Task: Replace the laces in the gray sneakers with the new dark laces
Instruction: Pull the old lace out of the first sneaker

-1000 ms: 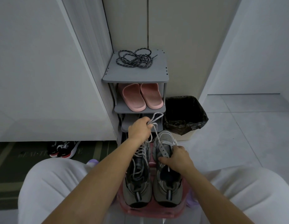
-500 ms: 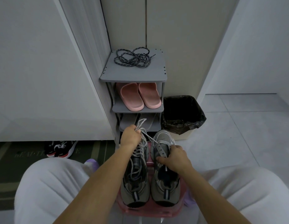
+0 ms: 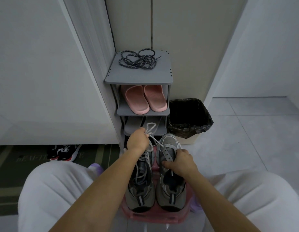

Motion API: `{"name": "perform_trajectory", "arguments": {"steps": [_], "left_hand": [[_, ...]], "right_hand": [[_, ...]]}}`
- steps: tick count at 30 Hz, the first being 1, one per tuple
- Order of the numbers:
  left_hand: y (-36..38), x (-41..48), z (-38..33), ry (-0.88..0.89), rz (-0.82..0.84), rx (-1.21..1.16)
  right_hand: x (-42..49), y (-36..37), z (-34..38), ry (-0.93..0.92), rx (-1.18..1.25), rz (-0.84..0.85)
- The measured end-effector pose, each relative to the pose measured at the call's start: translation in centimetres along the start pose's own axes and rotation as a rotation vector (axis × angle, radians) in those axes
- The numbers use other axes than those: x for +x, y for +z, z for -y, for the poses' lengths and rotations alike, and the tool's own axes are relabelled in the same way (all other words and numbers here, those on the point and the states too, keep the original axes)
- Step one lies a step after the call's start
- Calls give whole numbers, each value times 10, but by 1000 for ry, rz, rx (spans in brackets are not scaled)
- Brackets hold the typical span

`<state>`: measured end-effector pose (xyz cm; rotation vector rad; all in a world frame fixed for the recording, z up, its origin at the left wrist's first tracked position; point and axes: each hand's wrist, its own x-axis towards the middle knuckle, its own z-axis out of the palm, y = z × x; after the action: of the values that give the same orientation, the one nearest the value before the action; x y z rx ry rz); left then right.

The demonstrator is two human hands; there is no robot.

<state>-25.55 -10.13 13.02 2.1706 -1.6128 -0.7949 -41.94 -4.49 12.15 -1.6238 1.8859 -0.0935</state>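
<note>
The fingers (image 3: 143,133) of the left hand (image 3: 138,139) are clenched round a pale lace (image 3: 156,141), held just above the toes of the shoes. A loop of it sticks up beyond the knuckles, and one strand runs down to the toe end of the right sneaker (image 3: 170,190). The right hand (image 3: 180,162) grasps that sneaker across its upper: the thumb lies on the inner side by the eyelet strip and the other fingers curl over the outer edge.

The left sneaker (image 3: 140,190) stands just beside it, touching or nearly so, with pale lacing loose and tangled over its tongue. Both gray shoes sit heel toward the person on a pink plastic base (image 3: 155,216) between the knees (image 3: 50,190), which are in white trousers.

The dark laces (image 3: 138,61) lie well apart from the hands, in a loose heap on the top shelf of a gray shoe rack (image 3: 138,80) that stands against the wall straight ahead. Pink slippers (image 3: 145,99) fill the shelf below, and gray slippers (image 3: 135,123) lie on the one under that. A bin (image 3: 189,118) with a black liner stands on the tiled floor (image 3: 245,139) just right of the rack. To the left, black-and-red shoes (image 3: 63,152) rest on a dark mat (image 3: 15,158).
</note>
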Motion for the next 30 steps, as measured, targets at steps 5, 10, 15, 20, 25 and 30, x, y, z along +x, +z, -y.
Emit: {"name": "perform_trajectory", "arguments": {"steps": [5,10,15,20,25,30], "left_hand": [[7,-7,-10,158,116,175],[26,-12,-19,122,182,164],[31,-11,-25,10,152,82],[28,-9,-33,-22,251,142],[31,-10,-29,-32,208,113],[31,-13,-30,-79,116,-5]], "right_hand": [[0,0,1,1,-10,-3],[0,1,2,7,0,-5],[1,2,2,12,6,-2],[1,1,3,17,-2,0],[1,3,2,16,6,-1],[-1,4,2,9,19,-11]]}}
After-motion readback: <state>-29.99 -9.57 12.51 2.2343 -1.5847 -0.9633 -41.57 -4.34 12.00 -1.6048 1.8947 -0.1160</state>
